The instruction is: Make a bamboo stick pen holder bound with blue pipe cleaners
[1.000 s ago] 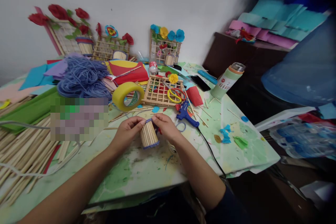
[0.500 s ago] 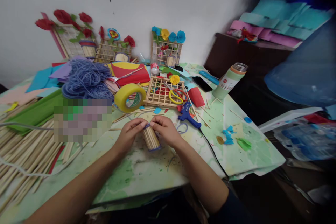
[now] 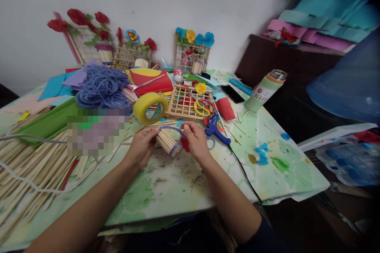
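Observation:
My left hand (image 3: 141,147) pinches the upper end of a small cylinder of wooden sticks (image 3: 166,141), which tilts down to the right and has a blue yarn band around its lower end. A strand of blue yarn (image 3: 172,127) arcs from that upper end to my right hand (image 3: 196,142), whose thumb and fingers are closed on it. Behind my right hand a bit of red paper (image 3: 185,144) shows in part. The blue glue gun (image 3: 216,129) lies just right of that hand, its black cord running to the table's front edge.
Yellow tape (image 3: 145,108), a stick lattice (image 3: 181,102) and scissors (image 3: 202,107) lie behind my hands. Blue yarn (image 3: 102,85) and many sticks (image 3: 38,178) cover the left. A bottle (image 3: 264,91) and phone (image 3: 232,93) are at the back right. Flower-decorated lattices (image 3: 192,47) lean on the wall.
My right hand has drawn away from my left, stretching the yarn strand between them. The stick cylinder has tipped more to the right. The view has shifted slightly.

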`<act>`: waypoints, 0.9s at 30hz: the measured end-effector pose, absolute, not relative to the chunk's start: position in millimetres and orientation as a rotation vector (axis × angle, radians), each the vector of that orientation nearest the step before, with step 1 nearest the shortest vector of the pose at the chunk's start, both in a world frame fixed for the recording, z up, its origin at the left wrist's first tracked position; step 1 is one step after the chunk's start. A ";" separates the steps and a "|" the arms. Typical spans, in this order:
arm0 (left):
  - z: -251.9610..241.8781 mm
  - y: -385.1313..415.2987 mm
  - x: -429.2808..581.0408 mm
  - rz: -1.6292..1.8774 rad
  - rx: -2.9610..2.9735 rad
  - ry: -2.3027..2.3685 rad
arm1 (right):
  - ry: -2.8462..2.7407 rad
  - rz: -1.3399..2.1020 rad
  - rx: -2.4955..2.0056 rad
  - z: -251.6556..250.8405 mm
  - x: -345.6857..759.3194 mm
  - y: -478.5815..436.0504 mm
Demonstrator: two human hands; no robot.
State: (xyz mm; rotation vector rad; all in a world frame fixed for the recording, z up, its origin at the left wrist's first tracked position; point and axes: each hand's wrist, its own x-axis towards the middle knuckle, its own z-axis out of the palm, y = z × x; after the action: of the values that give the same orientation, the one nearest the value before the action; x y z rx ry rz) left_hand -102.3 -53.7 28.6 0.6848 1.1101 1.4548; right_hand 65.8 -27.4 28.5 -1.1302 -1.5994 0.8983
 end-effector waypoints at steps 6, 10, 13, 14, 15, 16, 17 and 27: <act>27.0 -55.3 -98.5 1.329 0.775 1.134 | -1.701 1.015 -1.067 28.3 65.9 -26.3; 23.4 -59.5 -95.1 1.254 0.958 1.212 | -1.859 1.188 -0.911 29.0 62.9 -27.3; 24.5 -60.5 -94.7 1.279 1.015 1.269 | -1.949 1.039 -0.990 31.1 62.3 -26.9; 25.3 -60.5 -94.7 1.305 1.017 1.290 | -1.968 0.952 -1.033 32.3 62.3 -27.0; 26.2 -60.5 -94.7 1.332 1.017 1.307 | -1.984 0.868 -1.070 33.8 62.5 -27.5; 27.0 -60.3 -94.8 1.356 1.015 1.321 | -1.998 0.795 -1.095 35.5 62.7 -28.5; 27.6 -60.2 -94.9 1.379 1.014 1.332 | -2.016 0.734 -1.110 37.4 62.9 -29.7; 25.7 -53.0 -102.9 1.745 0.841 1.352 | -1.919 0.660 -1.116 45.7 66.9 -39.8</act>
State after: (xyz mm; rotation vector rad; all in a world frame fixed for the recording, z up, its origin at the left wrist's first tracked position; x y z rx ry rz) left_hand -102.9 -53.0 25.7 0.8410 1.3522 1.7448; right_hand 66.9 -39.8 45.7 -1.1165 -1.9188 0.6599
